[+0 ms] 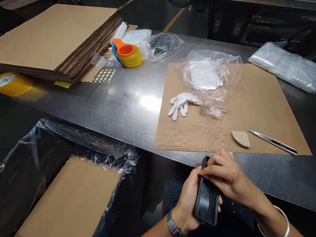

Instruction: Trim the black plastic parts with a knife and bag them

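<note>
My left hand (187,201), with a watch at the wrist, grips a black, hollow, tray-shaped part (205,203) just off the table's front edge. The part is tilted, its open side facing up towards me. At its far end my right hand (225,172) is closed, fingertips pressed together against the rim. Whatever those fingertips pinch is hidden. Beyond the hands, a beige wedge-shaped pad (240,139) and a slim cutter knife (273,142) lie on a flat cardboard sheet (188,134).
On the cardboard lie a white glove (183,103) and a clear plastic bag (212,73). A wrapped packet (290,65) is at right. Tape dispenser (128,54), sticker sheet (103,76), tape roll (9,83) and stacked cardboard (50,35) occupy the left. A plastic-lined bin (38,141) stands below.
</note>
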`<state>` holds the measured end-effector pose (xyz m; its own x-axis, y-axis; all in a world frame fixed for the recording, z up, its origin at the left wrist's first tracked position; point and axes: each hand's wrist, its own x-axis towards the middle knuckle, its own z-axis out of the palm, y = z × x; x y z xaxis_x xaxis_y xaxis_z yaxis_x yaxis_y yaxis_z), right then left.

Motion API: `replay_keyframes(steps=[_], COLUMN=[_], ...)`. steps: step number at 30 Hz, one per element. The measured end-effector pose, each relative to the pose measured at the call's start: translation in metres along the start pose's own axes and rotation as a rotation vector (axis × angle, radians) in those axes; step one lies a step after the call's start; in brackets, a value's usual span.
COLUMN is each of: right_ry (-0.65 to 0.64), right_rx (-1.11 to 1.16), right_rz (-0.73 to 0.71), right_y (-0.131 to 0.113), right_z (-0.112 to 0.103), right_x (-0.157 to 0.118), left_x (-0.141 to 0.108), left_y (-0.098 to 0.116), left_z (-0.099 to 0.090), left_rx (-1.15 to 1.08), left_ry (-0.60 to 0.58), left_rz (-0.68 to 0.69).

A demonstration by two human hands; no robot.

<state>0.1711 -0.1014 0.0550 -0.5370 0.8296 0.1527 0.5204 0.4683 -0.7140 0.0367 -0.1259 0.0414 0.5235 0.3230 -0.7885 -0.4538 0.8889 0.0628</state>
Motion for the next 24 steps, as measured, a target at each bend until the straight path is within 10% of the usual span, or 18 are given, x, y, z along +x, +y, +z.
replay_keyframes(steps=[6, 15, 24], right_ry=[0.107, -0.139, -0.148], right_rx=[-0.129, 0.091, 0.181], right_rz=[0.140, -0.033, 0.012], right_y=[0.012, -0.034, -0.027], right_z=[-0.008, -0.004, 0.004], right_x=[0.004, -0.006, -0.005], left_x=[0.000, 0.000, 0.000], left_y=[0.000, 0.002, 0.003], left_z=[-0.001, 0.002, 0.006], left_rx=[0.018, -0.307, -0.291], left_ry=[-0.041, -0.215, -0.353], left_rz=[-0.046, 0.018, 0.091])
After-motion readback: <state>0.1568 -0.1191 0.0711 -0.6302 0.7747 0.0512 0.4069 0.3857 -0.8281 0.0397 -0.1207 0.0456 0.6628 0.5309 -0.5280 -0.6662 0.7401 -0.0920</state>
